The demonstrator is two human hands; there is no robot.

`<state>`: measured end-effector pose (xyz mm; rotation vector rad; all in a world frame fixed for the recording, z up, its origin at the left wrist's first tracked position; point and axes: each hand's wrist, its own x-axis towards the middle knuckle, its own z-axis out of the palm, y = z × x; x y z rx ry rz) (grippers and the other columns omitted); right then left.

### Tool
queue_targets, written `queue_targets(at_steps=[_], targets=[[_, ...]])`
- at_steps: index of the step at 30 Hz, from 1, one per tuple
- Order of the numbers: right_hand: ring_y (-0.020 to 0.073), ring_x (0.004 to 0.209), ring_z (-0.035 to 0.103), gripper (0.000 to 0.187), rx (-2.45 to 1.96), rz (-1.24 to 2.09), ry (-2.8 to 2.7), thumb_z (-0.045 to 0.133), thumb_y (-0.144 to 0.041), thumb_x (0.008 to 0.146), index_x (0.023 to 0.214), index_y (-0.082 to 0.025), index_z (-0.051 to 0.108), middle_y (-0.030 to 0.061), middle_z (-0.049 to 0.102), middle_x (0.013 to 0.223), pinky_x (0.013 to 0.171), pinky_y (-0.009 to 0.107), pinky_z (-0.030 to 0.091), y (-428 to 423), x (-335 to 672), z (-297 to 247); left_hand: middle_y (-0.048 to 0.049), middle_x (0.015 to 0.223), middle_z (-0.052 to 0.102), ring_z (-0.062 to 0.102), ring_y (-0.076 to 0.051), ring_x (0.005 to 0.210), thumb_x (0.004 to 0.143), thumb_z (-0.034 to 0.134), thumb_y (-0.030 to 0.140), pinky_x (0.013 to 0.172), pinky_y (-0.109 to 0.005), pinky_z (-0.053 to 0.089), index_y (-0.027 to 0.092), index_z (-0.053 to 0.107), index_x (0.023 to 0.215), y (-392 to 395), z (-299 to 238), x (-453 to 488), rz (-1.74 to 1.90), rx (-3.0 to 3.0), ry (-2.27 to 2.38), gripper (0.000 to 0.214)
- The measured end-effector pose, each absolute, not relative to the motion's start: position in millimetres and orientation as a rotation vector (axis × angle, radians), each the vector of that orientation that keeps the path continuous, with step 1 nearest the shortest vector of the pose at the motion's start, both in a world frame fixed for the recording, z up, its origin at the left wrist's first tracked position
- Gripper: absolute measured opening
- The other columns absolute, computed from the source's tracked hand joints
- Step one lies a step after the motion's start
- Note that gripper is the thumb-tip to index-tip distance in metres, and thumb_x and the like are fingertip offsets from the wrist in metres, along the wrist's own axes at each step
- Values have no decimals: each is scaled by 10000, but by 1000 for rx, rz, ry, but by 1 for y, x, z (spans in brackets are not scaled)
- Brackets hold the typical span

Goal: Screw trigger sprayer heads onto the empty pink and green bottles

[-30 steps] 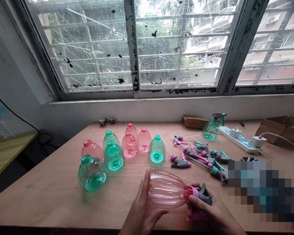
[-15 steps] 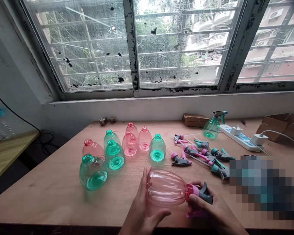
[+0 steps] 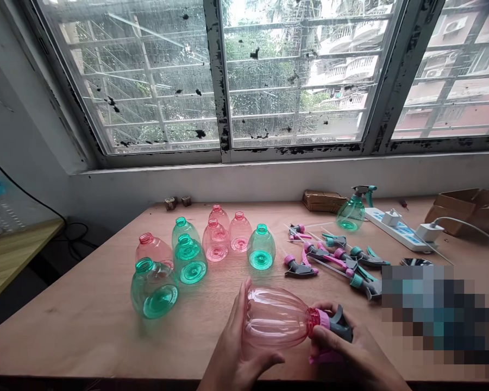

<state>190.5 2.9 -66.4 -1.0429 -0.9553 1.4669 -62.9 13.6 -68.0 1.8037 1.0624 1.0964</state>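
Note:
A clear pink bottle (image 3: pixel 275 317) lies on its side in the air between my hands, its neck pointing right. My left hand (image 3: pixel 238 347) cups the base, the thumb below it. At the neck, my right hand (image 3: pixel 346 345) pinches the pink collar of a spray head (image 3: pixel 340 326) with a dark grey body; the pink trigger hangs beneath, partly hidden. Left of my hands stand several clear green bottles (image 3: pixel 155 293) and several pink bottles (image 3: pixel 215 244), all without heads. Beyond my right hand lies a pile of loose spray heads (image 3: pixel 342 255) in grey with pink or teal parts.
A green bottle with its spray head fitted (image 3: pixel 351 212) stands at the back. Near it are a brown packet (image 3: pixel 324 201), a white power strip (image 3: pixel 399 231) with plugs and cable, and a cardboard box (image 3: pixel 468 212). The front right is pixelated.
The pink bottle sits very slightly lower and its ribs look a little turned. Both hands keep their grip in nearly the same place.

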Motion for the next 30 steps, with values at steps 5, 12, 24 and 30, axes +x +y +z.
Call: queue_targets(at_steps=[5,12,24,30], targets=[[243,551,729,601,-1051,1453,-913,935,-561,678,1041,-203,617,7,758,644,587,364,584,3,189,-67,-62,1746,243,360,-353,1549,941,742,406,1281,-564,257,400,111,1663,13,-66,-61,1086,1848,1105,959],[236,559,730,576,-1043,1457,-950,925,-544,701,1041,-197,615,13,765,636,589,355,581,3,190,-69,-112,1721,301,399,-406,1517,850,829,477,1267,-594,272,361,89,1670,16,-73,-64,1104,1864,1059,1111],[227,546,736,580,-1031,1443,-943,945,-507,692,1051,-197,610,15,777,632,582,321,567,3,189,-67,-75,1755,208,397,-399,1520,797,878,476,1255,-567,329,444,62,1655,12,-67,-63,1103,1891,1052,1184],[242,529,720,583,-1024,1412,-927,926,-554,697,1043,-191,628,23,763,591,581,358,580,4,189,-65,-84,1736,261,413,-386,1510,909,773,417,1237,-576,355,416,78,1660,17,-75,-61,1142,1916,1055,1023]])
